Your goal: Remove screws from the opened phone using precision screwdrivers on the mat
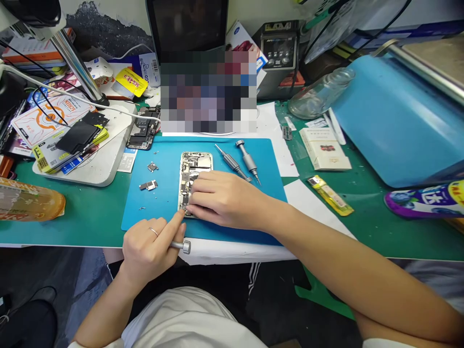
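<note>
An opened phone (186, 176), its circuit boards and small metal parts bare, lies upright on a blue mat (166, 150). My left hand (150, 244) is closed around a grey screwdriver (186, 247), whose knob end sticks out below the fingers; its index finger reaches to the phone's lower left corner. Over the phone's right and lower part lies my right hand (224, 198), fingers curled together with the tips at the lower end. What those fingertips pinch, if anything, is hidden. Two more screwdrivers, one (232, 162) slimmer and one (248, 160) thicker, lie right of the phone.
Small loose metal parts (148, 185) sit left of the phone. Another opened phone (143, 128) lies behind the mat's left corner. A drink bottle (31, 199) stands left; a cigarette box (325, 149), glass jar (321, 94) and yellow packet (330, 195) lie right.
</note>
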The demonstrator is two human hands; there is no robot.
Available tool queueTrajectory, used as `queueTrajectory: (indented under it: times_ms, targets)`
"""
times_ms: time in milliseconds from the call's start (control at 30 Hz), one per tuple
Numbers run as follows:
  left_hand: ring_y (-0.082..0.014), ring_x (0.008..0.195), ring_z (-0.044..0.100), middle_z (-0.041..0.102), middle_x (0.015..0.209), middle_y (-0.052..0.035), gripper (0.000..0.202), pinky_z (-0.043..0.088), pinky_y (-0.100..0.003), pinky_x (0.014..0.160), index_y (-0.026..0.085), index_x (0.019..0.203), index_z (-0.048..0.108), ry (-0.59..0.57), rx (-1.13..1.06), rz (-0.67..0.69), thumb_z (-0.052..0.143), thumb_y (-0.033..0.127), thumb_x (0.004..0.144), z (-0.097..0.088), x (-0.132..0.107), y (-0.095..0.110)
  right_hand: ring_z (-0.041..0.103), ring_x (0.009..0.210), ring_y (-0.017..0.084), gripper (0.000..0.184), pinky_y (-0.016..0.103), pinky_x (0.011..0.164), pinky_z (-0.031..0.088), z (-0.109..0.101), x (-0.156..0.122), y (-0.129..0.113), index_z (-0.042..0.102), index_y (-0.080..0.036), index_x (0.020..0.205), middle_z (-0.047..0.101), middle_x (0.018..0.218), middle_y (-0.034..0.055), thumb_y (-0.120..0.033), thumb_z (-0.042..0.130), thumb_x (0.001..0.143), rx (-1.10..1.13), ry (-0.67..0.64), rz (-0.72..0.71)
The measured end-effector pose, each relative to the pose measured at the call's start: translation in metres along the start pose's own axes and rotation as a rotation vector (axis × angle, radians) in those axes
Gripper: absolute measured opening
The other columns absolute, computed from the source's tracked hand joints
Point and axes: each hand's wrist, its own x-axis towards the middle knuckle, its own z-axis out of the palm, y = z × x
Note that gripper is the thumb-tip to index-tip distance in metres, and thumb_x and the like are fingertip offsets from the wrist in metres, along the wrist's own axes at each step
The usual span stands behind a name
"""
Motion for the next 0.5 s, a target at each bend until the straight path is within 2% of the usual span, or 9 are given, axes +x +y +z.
queueTrajectory:
  times_ms: [200, 500]
  targets:
    - [-0.0141, 0.051, 0.04, 0.053, 0.059, 0.0054, 0.024, 0.029, -0.032, 0.054, 0.015, 0.12, 0.071, -0.073, 0.011, 0.002, 0.065, 0.019, 0.097, -0.002, 0.0036, 0.0004, 0.051, 0.075, 0.018, 0.032, 0.032, 0.073, 0.042, -0.003, -0.0024, 0.0062, 0.068, -0.014, 0.079, 0.064, 0.077, 0.006, -0.02, 0.051, 0.105, 0.017, -0.038, 0.057]
    - [-0.0151, 0.052, 0.04, 0.056, 0.06, 0.0038, 0.022, 0.029, -0.033, 0.054, 0.014, 0.117, 0.074, -0.076, 0.026, -0.003, 0.066, 0.02, 0.097, -0.0045, 0.0035, 0.0017, 0.053, 0.081, 0.02, 0.027, 0.034, 0.077, 0.044, -0.0049, -0.0026, 0.008, 0.07, -0.014, 0.085, 0.068, 0.086, 0.0079, -0.022, 0.053, 0.105, 0.073, -0.127, 0.023]
